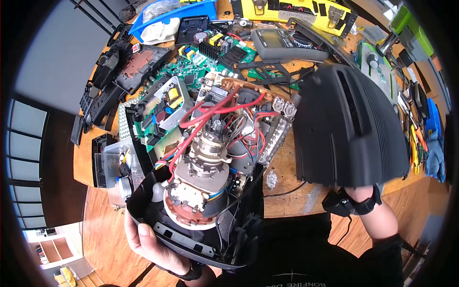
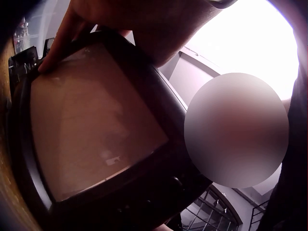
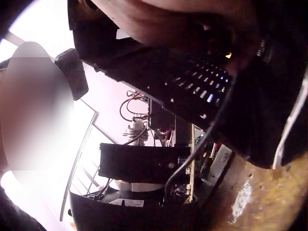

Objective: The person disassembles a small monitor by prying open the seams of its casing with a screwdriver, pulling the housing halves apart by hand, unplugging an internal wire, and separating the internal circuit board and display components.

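Observation:
A small CRT set stands with its insides bare in the head view. Its picture tube points back from the black front housing, with red wires looped above. My left hand grips that housing's lower left edge, thumb on the inner side. The left wrist view shows the glass screen and fingertips on its frame. Off to the right, apart from the tube, the ribbed black back cover is held up by my right hand. That hand reaches inside the cover, its fingers mostly in shadow.
Green circuit boards, a multimeter and black plastic parts crowd the bench behind the set. A clear plastic box sits at left. Pliers and other tools lie at right. A thin black cable crosses the wooden bench.

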`<state>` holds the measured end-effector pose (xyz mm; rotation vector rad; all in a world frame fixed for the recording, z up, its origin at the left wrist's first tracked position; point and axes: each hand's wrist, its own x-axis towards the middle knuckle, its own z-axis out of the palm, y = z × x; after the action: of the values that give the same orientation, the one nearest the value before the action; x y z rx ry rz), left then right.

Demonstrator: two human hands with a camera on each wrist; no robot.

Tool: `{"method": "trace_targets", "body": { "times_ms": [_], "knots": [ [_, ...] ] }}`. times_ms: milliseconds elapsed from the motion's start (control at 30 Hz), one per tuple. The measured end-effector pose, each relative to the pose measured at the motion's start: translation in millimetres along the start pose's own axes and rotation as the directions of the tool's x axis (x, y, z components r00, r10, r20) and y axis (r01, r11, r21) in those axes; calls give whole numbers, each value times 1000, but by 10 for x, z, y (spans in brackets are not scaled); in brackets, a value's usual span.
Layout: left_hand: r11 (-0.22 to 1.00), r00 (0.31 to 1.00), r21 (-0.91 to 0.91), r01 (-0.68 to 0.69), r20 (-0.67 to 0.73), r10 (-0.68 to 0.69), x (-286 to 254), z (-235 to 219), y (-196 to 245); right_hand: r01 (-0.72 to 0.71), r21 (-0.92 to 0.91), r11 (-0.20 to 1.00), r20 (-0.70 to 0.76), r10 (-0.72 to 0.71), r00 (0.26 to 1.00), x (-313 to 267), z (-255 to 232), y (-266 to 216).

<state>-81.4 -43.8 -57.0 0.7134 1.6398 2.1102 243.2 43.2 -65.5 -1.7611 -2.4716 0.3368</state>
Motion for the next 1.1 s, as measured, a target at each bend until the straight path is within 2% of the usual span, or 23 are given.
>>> {"method": "trace_targets", "body": {
  "times_ms": [167,333,367,400,433,467,500,533,600,633,667,700,767,800,833,867,933,1000,1067,1100],
  "knots": [
    [1000,1000,10,-3,-1,3,2,-9,11,-4,4,1000,4,4,1000,-23,-9,12],
    [997,998,76,-26,58,22,22,-24,14,-9,8,1000,8,9,1000,-6,0,-31],
    [996,1000,89,-14,20,13,3,-5,24,-10,5,1000,11,10,1000,65,-84,-146],
    [996,1000,90,-13,18,11,-4,17,7,-97,377,921,-37,120,992,-22,-256,-321],
    [999,999,38,-38,7,38,-4,46,-16,-17,570,822,-105,94,990,-41,-418,-492],
    [998,998,-14,-64,-6,64,-8,65,-43,32,506,862,-237,103,966,-108,-413,-549],
    [995,999,-89,-35,12,36,-15,71,-83,1,426,905,-208,97,973,-210,-561,-629],
    [994,1000,-105,-22,14,23,-31,119,-94,165,392,905,-214,-85,973,-218,-722,-610],
    [996,1000,-88,8,13,-7,-57,15,-149,243,583,775,-237,-125,964,-292,-703,-668],
    [997,999,-76,34,10,-34,-75,-95,-182,289,612,736,-232,-183,955,-213,-691,-687],
    [997,987,-79,5,-159,-18,-41,-273,-240,331,642,692,-230,-237,944,-134,-675,-713],
    [1000,981,2,-6,-192,7,-18,-441,-236,221,650,727,-110,-197,974,-159,-644,-762],
    [996,975,91,-15,-218,35,22,-436,-203,244,649,721,-159,-185,970,-118,-491,-849],
    [998,958,61,-32,-283,48,46,-395,-202,280,640,716,-209,-188,960,-93,-384,-859],
    [998,935,33,-53,-348,61,76,-348,-203,291,625,725,-126,-275,953,-64,-250,-835],
    [997,909,6,-78,-411,73,111,-302,-203,286,635,718,-123,-271,955,-37,-213,-853],
    [990,843,-50,-135,-530,88,161,-236,-195,254,433,865,-85,-242,967,29,-164,-936],
    [991,852,-39,-129,-516,91,265,-408,-76,237,414,879,-76,-226,971,70,-125,-936],
    [993,864,-31,-115,-496,85,329,-484,22,234,494,837,25,-283,959,116,-79,-871],
    [994,870,-27,-108,-487,81,339,-489,32,172,570,804,167,-318,933,133,-40,-819]
  ]
}}
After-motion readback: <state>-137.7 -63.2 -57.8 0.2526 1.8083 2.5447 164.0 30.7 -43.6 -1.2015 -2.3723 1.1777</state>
